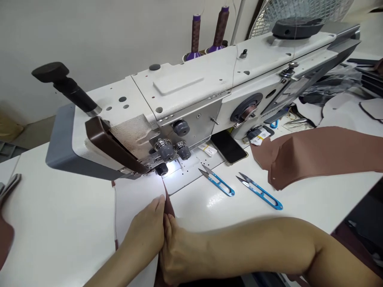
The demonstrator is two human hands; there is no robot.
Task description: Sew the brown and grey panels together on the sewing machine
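My left hand (147, 224) is closed on the edge of a leather piece (169, 205), brown on one face and pale on the other. My right hand (179, 252) grips the same edge just below, its fingers pressed against the left ones. From my hands the edge runs up to the lit presser-foot area of a white sewing machine (191, 95); the needle itself is hidden. Left of my hands, the pale side of the piece lies flat on the table (60, 223). Two blue thread snips (220, 183) lie to the right of the stitching area.
A black phone (229, 146) lies under the machine arm. Brown leather panels (329, 153) spread over the right of the table, and another brown piece (6, 239) is at the left edge. Behind the machine stand two brown thread cones (196, 34) and a fan (299, 12).
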